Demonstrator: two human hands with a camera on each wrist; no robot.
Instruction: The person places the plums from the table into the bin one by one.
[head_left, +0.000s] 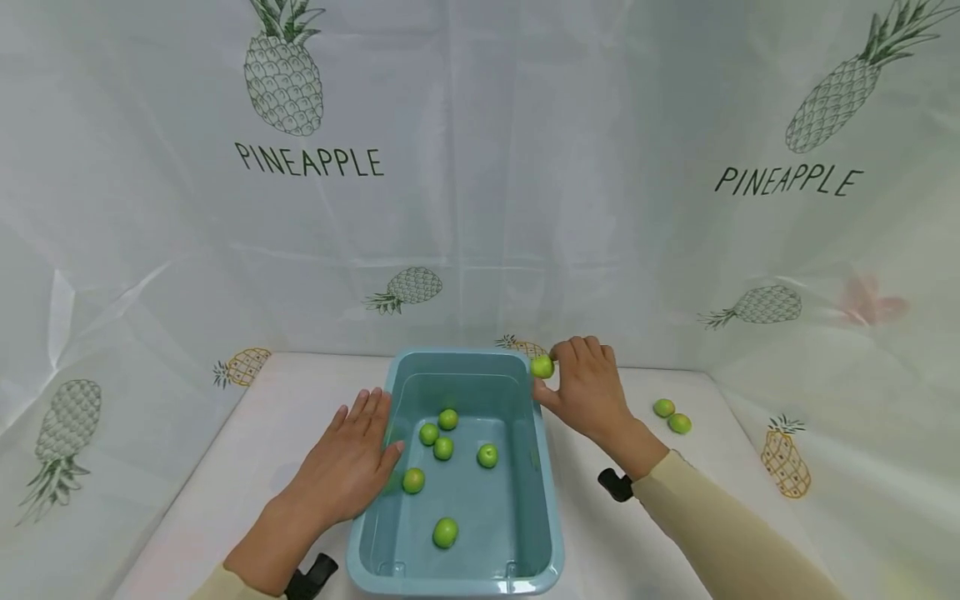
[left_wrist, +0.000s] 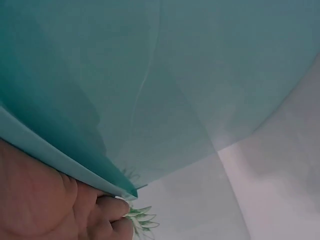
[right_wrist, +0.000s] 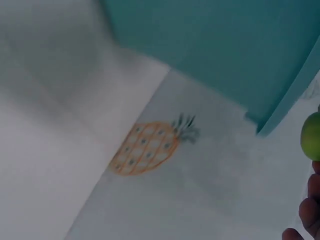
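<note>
A blue-green plastic tub (head_left: 453, 575) stands on the table with several small round green fruits, one of them a fruit (head_left: 446, 533) near its front end. My left hand (head_left: 348, 458) rests along the tub's left rim, fingers straight and thumb over the edge. In the left wrist view that hand (left_wrist: 45, 200) lies against the tub wall (left_wrist: 150, 75). At the tub's back right corner, my right hand (head_left: 588, 387) pinches a green fruit (head_left: 542, 367) between thumb and fingers. The right wrist view catches this green fruit (right_wrist: 312, 137) beside the fingertips, level with the rim's edge.
Two more green fruits (head_left: 672, 416) lie on the white table (head_left: 607, 533) to the right of the right arm. Behind the table hangs a pale sheet (head_left: 480, 208) printed with pineapples, which also drapes down both sides.
</note>
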